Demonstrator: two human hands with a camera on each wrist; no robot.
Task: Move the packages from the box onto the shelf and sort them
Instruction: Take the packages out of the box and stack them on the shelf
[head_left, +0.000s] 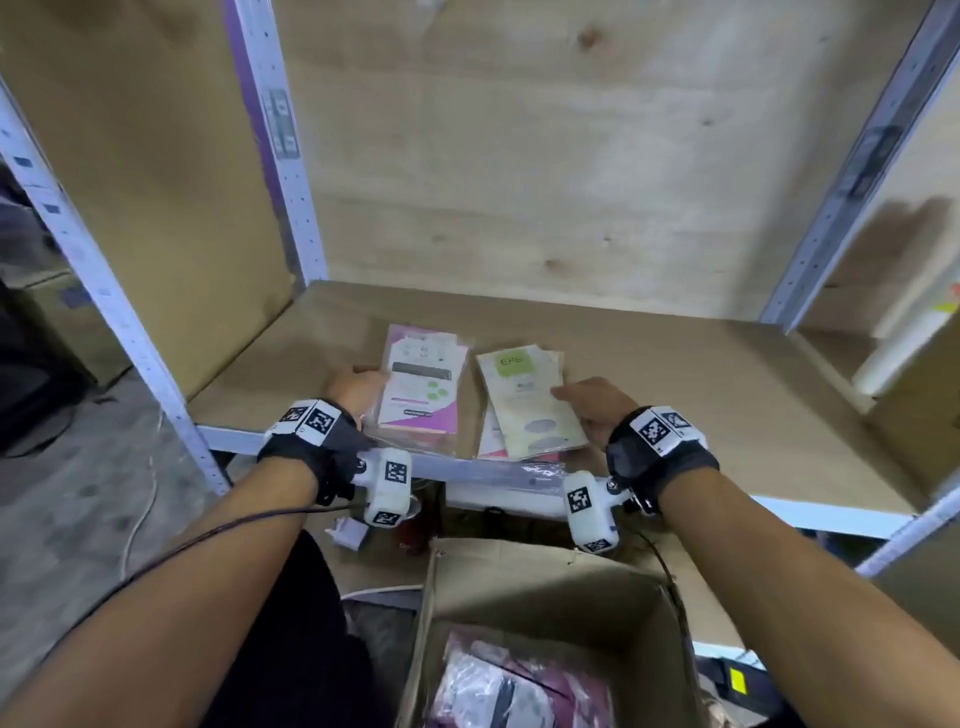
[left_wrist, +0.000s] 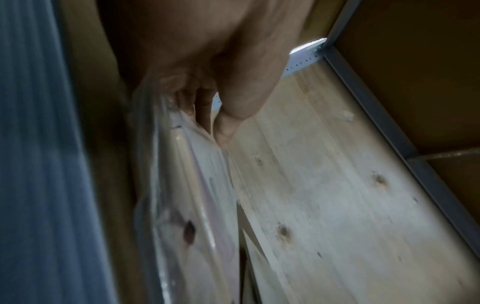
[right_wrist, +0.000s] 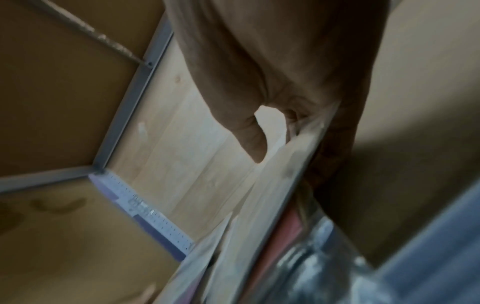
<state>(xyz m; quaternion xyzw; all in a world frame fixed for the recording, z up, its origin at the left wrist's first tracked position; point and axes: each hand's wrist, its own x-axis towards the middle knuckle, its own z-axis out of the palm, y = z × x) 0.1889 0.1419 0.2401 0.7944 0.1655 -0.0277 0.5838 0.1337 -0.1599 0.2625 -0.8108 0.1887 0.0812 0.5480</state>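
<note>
Two piles of flat packages lie near the front edge of the wooden shelf (head_left: 675, 374). The left pile of purple-and-white packages (head_left: 420, 388) is wrapped in clear plastic. My left hand (head_left: 362, 382) pinches its left edge, thumb (left_wrist: 230, 121) on top and fingers against the plastic (left_wrist: 182, 205). The right pile holds cream packages with a green label (head_left: 524, 402), with pink ones under them. My right hand (head_left: 569, 399) grips its right edge; the thumb (right_wrist: 250, 139) lies over the top cream package (right_wrist: 262, 195). More packages (head_left: 498, 686) lie in the open cardboard box (head_left: 545, 587) below.
Grey metal uprights (head_left: 280, 156) and cardboard side panels (head_left: 156, 182) frame the shelf bay, with a plywood back wall (head_left: 545, 156). The right half of the shelf board is bare. A white roll (head_left: 904, 353) stands in the bay to the right. Cables run over the floor at the left.
</note>
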